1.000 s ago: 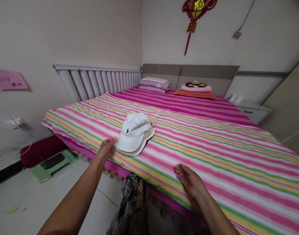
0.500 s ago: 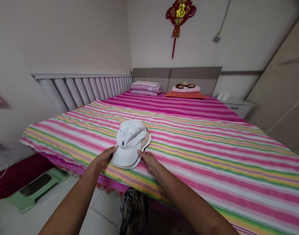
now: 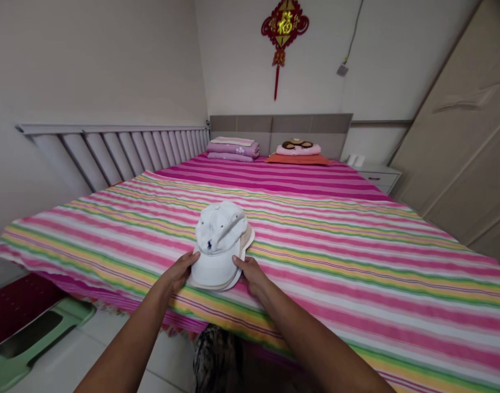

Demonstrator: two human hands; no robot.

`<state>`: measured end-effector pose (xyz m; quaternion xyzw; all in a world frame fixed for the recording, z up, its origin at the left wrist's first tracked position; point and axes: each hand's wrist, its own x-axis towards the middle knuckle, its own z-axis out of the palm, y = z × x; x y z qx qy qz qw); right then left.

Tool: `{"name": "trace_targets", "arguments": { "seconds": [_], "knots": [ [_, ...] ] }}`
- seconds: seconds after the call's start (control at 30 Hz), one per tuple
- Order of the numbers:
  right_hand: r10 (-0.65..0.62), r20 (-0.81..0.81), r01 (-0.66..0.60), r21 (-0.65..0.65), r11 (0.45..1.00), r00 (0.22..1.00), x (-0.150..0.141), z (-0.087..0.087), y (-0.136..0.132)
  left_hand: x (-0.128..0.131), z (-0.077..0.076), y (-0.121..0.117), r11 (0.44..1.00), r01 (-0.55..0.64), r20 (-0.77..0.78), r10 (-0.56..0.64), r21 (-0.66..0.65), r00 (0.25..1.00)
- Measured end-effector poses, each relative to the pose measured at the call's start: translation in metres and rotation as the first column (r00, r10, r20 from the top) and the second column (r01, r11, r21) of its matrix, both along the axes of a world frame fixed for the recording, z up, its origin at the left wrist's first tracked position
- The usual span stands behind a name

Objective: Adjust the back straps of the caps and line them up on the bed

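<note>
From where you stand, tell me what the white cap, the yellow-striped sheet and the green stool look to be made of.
White cap: probably cotton or similar cloth, matte; the crown creases softly.
Yellow-striped sheet: cloth, matte, fiber unclear; it ripples lightly and droops at its edge.
Green stool: likely molded plastic, smooth; evenly colored with rounded edges.

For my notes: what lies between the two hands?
In the head view, the white cap's brim, with other brims beneath, lies between the left hand and right hand.
</note>
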<state>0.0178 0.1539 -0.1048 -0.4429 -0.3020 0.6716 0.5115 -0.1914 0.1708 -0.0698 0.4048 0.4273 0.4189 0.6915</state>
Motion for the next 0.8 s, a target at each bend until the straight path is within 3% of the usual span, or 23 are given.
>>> {"name": "trace_targets", "arguments": {
  "seconds": [0.23,0.4,0.57,0.8],
  "knots": [
    [0.015,-0.224,-0.009,0.031,0.999,0.974,0.001,0.007,-0.005,0.008,0.002,0.0,1.0,0.012,-0.012,-0.012,-0.009,1.0],
    [0.031,-0.296,-0.01,0.071,0.997,0.955,0.001,0.009,-0.009,0.014,0.009,-0.004,1.0,0.023,0.019,-0.022,-0.015,1.0],
    [0.011,-0.283,0.022,0.113,0.993,0.959,0.002,0.01,-0.014,0.02,0.012,-0.01,0.999,-0.039,0.032,0.04,-0.025,0.999],
    [-0.073,-0.145,0.096,0.157,0.983,0.987,-0.003,0.005,-0.026,0.02,0.004,-0.008,0.989,-0.146,0.034,0.145,0.036,0.989]
  ]
}}
